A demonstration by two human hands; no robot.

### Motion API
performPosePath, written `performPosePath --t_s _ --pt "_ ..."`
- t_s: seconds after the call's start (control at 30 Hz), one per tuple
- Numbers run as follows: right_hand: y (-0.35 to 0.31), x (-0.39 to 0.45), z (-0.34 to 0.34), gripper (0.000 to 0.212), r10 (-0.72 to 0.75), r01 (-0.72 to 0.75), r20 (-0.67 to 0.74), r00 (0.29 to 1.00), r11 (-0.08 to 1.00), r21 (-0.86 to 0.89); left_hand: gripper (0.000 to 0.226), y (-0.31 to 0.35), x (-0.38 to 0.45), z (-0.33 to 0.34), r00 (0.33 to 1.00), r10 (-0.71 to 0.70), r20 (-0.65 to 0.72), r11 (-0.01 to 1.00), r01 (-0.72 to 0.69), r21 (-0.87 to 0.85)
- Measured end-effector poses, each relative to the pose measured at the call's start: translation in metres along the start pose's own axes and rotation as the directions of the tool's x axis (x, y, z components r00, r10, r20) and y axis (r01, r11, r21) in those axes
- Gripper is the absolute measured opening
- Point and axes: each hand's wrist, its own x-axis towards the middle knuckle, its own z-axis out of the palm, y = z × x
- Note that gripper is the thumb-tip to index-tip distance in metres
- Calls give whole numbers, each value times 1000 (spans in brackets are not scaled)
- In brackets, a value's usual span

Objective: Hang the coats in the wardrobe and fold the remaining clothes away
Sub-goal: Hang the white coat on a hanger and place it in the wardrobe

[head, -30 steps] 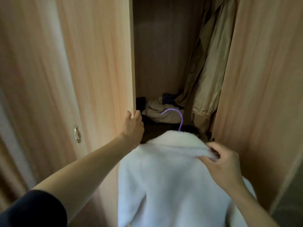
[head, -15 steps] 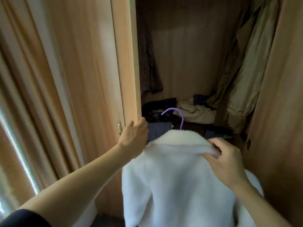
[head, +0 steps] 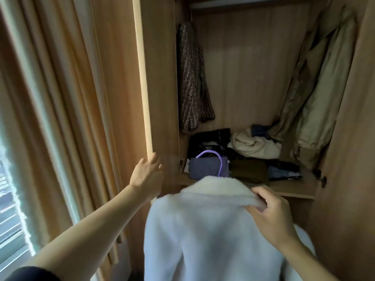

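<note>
Two bare hands are seen in front of an open light-wood wardrobe [head: 253,63]. The left hand [head: 147,175] is laid against the edge of the opened wooden door [head: 145,78], its fingers loosely spread and resting on the wood rather than curled round it. The right hand [head: 269,216] is closed on the collar of a fluffy white fleece coat [head: 203,230], the cloth being pinched between thumb and fingertips near the right end of the collar. The coat is held up outside the wardrobe, below the shelf edge, and is carried on a purple plastic hanger [head: 215,161] whose hook is seen rising above the collar, unattached to anything. Inside, a dark patterned knitted garment [head: 190,82] is hung at the left and a beige padded jacket [head: 320,88] at the right. On the wardrobe shelf [head: 294,188] a jumble of folded and crumpled clothes [head: 251,147] is piled. Orange-beige curtains [head: 60,98] are hung at the far left beside a window [head: 10,209].
</note>
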Motion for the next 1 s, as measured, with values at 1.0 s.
performPosePath --t_s 1.0 --pt "-13 7 26 36 -32 28 -35 999 993 -116 38 8 -21 36 992 55 -111 696 -117 -708"
